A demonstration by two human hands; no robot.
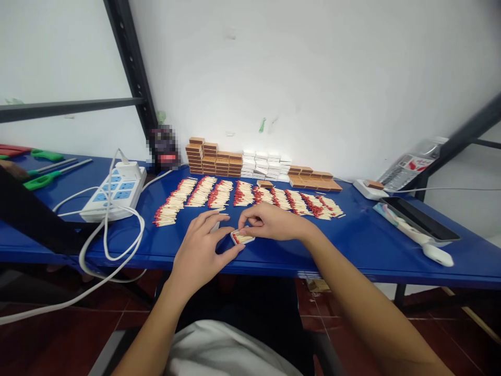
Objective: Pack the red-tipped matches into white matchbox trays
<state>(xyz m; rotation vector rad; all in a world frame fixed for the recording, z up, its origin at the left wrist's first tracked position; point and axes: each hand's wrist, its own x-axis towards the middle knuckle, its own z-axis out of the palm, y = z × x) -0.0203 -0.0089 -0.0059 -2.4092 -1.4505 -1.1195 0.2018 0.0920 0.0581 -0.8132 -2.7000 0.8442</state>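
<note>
Taking the small white tray (248, 242) of matches as the clock's centre, with the wall at twelve, the left hand (205, 240) comes in from nine, thumb and forefinger parted only by the tray's breadth and steadying it, the fingertip at ten and the thumb at its near edge around six. The right hand (270, 222) reaches in from two, its bent thumb and forefinger drawn close together over the tray's far side, though whether they pinch a match cannot be told. Loose rows of matches (221, 195) spread from ten to two.
</note>
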